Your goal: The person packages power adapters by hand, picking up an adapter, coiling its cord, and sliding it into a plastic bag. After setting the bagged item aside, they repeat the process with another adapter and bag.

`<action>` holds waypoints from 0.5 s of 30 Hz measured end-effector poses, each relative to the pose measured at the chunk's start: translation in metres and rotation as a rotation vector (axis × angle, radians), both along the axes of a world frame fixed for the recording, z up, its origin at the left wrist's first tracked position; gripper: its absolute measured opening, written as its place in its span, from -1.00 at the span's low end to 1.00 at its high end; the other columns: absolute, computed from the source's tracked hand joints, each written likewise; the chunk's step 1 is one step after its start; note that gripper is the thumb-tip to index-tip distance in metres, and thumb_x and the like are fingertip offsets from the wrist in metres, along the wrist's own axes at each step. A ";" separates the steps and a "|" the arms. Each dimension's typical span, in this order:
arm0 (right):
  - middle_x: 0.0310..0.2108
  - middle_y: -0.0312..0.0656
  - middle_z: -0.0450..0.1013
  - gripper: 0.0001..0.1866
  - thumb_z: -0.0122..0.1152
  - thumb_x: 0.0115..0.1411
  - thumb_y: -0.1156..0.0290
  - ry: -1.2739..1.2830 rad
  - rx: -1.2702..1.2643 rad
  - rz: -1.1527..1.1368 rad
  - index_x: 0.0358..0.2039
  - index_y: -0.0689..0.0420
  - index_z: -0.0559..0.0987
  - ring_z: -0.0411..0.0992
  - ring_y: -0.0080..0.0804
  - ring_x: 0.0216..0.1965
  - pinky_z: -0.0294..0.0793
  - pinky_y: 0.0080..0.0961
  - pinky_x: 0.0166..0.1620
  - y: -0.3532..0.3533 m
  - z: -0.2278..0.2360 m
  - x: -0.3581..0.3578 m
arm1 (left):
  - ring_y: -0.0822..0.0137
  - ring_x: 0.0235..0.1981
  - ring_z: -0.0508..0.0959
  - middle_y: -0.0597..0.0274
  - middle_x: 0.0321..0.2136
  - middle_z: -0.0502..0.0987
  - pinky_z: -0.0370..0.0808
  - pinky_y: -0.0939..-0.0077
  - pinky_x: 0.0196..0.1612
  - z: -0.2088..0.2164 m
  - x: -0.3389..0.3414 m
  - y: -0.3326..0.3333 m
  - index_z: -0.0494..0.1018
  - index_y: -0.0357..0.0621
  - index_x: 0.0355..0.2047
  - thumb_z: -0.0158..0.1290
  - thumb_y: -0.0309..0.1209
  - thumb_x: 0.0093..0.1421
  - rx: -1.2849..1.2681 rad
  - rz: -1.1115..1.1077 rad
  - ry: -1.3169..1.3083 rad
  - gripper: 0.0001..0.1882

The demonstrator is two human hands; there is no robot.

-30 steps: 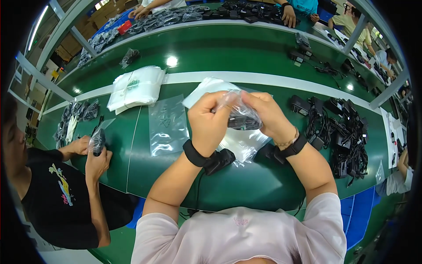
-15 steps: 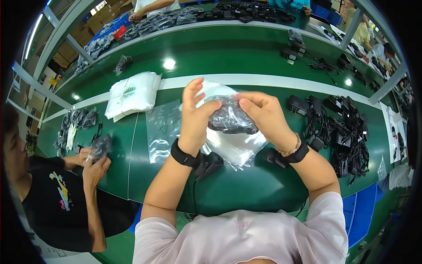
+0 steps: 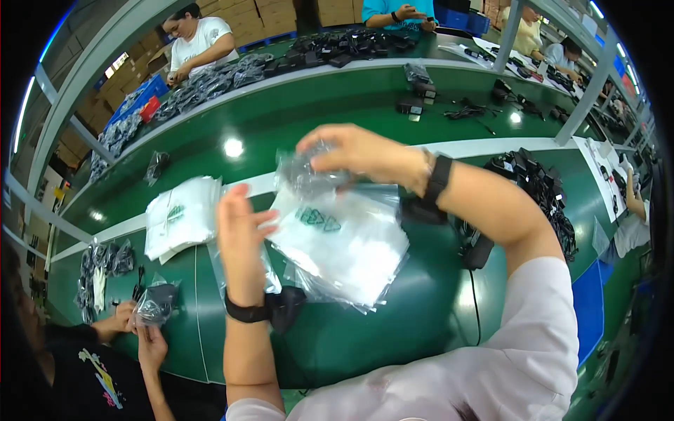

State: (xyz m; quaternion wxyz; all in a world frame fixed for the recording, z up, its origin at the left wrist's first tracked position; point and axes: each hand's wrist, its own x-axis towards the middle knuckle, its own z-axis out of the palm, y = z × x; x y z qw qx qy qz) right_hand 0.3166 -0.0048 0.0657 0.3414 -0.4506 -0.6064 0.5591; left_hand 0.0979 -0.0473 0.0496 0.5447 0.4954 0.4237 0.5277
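My right hand [image 3: 351,154] is closed over a clear bag with a dark power adapter [image 3: 305,177] inside, its details blurred by motion. It is held over the far left part of a loose stack of clear plastic bags [image 3: 347,256] with green printed marks. My left hand [image 3: 242,235] is raised left of that stack, fingers apart and slightly smeared, with nothing in it. Beneath it, partly covered by the hand, a flat clear bag [image 3: 271,279] lies on the green table. Black wrist devices are on both my wrists.
A tied bundle of white bags [image 3: 181,219] lies to the left. Black adapters with cables [image 3: 537,189] are heaped at right. Beside me on the left, a person's hands [image 3: 144,330] hold a bagged adapter [image 3: 156,303]. A shelf [image 3: 337,91] spans the back; other people work behind it.
The bagged adapter has gone from between both hands to my right hand, moving left. My left hand has let go and moved left. The bag stack is now uncovered, and the view has shifted.
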 end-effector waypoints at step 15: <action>0.25 -0.02 -0.10 -0.11 0.19 -0.10 -0.12 -1.373 0.104 -0.776 0.23 -0.32 0.02 -0.20 0.12 0.26 -0.06 0.36 0.05 0.176 -0.111 0.134 | 0.29 -0.42 0.45 0.01 -0.39 0.44 0.39 0.48 -0.27 0.024 -0.037 -0.015 0.30 -0.33 -0.33 -0.16 -0.41 0.23 0.531 0.215 -0.171 -0.82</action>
